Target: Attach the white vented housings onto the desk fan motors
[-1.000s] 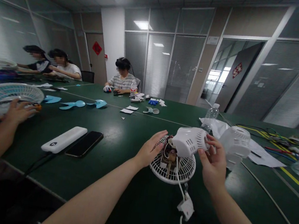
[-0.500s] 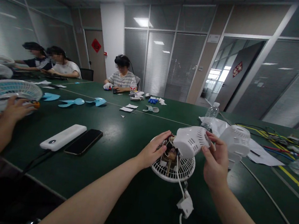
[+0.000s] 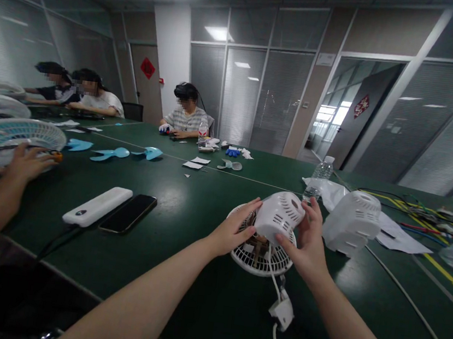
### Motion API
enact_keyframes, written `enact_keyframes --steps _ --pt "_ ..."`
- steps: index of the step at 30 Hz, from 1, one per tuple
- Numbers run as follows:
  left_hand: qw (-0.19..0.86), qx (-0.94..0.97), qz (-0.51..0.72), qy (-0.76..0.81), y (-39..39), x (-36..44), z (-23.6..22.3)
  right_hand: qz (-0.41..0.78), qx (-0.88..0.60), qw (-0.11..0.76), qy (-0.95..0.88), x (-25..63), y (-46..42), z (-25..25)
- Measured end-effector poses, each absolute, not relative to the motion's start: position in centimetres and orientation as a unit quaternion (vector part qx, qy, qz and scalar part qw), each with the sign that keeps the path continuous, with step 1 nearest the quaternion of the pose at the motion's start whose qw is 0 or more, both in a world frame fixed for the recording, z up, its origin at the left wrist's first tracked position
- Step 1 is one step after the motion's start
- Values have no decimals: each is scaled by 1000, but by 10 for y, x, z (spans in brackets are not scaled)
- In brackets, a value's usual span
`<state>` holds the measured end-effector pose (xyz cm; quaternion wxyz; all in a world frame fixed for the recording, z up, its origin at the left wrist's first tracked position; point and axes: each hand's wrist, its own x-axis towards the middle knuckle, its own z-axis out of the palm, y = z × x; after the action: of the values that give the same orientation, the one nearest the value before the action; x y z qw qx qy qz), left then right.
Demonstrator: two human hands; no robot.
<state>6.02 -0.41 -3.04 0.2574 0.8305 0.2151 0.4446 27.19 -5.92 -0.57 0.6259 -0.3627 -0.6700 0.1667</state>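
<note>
A white vented motor cover (image 3: 281, 216) is tilted over the exposed motor of a small fan. My right hand (image 3: 309, 243) grips the cover from the right, thumb at its lower edge and fingers at its far side. My left hand (image 3: 230, 229) is curled at the motor's left side, its fingertips and thumb against the cover's left edge. Beneath lies the fan's round white grille (image 3: 259, 264), face down on the table. The cover hides most of the motor. A white cord runs from the motor to a white block (image 3: 282, 310) on the table.
A white plastic housing (image 3: 352, 223) stands right of my hands, with a clear bottle (image 3: 320, 175) behind it. A power bank (image 3: 98, 206) and phone (image 3: 128, 213) lie left. A co-worker's hand (image 3: 25, 161) rests on another fan (image 3: 16, 133). Cables (image 3: 435, 217) spread far right.
My right hand has brought the motor cover left and turned it, so it now sits over the motor. My left hand has barely moved.
</note>
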Motion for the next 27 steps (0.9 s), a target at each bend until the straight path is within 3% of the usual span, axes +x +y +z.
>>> enact_keyframes --steps 3,9,14,27 --pt "275 825 441 223 -2 59 -33 178 -358 636 -660 272 -57 -9" --pt "340 803 443 209 3 56 -34 226 -394 536 -711 270 -61 -12" --pt "351 796 440 222 5 56 -35 281 -367 584 -668 267 -58 -20" --pt "377 796 396 262 5 53 -30 328 -405 481 -706 284 -58 -26"
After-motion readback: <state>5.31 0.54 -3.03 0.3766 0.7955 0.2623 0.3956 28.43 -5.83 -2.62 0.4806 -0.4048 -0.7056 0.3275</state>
